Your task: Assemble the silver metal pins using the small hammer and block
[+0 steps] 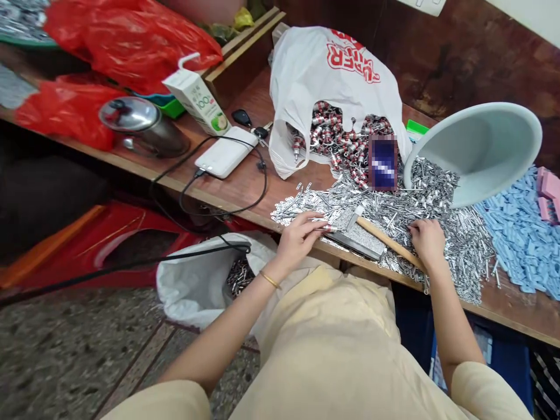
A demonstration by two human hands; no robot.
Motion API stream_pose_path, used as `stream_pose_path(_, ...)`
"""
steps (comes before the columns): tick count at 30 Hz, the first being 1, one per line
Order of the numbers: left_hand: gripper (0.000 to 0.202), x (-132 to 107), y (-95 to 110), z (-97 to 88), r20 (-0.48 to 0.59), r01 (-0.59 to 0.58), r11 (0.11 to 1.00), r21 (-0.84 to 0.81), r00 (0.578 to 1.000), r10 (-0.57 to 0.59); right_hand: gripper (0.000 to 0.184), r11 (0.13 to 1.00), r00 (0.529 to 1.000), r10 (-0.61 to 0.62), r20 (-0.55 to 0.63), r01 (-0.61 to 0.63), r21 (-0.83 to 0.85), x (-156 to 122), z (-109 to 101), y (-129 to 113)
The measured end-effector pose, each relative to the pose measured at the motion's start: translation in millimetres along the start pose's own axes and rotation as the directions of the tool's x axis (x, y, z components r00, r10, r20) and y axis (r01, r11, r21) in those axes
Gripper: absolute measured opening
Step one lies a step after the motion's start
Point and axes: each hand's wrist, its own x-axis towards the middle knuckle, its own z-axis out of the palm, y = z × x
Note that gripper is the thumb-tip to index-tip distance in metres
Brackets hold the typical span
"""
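My left hand (301, 233) pinches a small metal part with a red band at the edge of a pile of silver metal pieces (385, 204). My right hand (426, 239) rests fingers-down on the same pile, next to the wooden handle of a small hammer (385, 239); its fingers are curled into the pieces. The hammer's head lies beside a flat metal block (359, 239). Behind the pile, a white plastic bag (324, 76) stands open, full of red-banded metal parts (336, 140).
A grey basin (481, 146) is tipped on its side at the right, with blue pieces (520, 233) beyond it. A power bank (225, 151) with cable, a juice carton (196, 99), a kettle (135, 122) and red bags (126, 35) sit left. A white sack (196, 280) hangs below the table edge.
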Motion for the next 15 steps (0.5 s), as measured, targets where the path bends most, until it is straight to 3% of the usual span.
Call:
stream_pose_path(4,0.018,-3,-2,5.5,-0.112,-0.136,0.975,0.175,0.981,0.157,0.024,0.995,0.992,0.013,-0.124,-0.001,0.1,-1,-9,-8)
stream_pose_path(7,0.017,-6,-4,8.2,-0.126,-0.211,0.969,0.127,0.966,0.227,0.024,0.939,0.981,0.015,-0.194,0.053,0.34,-9,-23,-44)
stream_pose_path(10,0.015,-9,-4,11.2,-0.127,-0.225,0.971,0.079,0.964,0.234,0.022,0.802,0.959,-0.216,-0.184,0.282,0.527,-15,-32,-104)
stream_pose_path(13,0.014,-12,-6,13.1,-0.108,-0.199,0.978,0.062,0.973,0.205,0.023,0.705,0.856,-0.501,-0.13,0.491,0.512,-9,-30,-159)
stream_pose_path(15,0.015,-14,-8,13.9,-0.106,-0.179,0.982,0.056,0.977,0.184,0.028,0.688,0.792,-0.605,-0.079,0.57,0.449,-3,-26,-180)
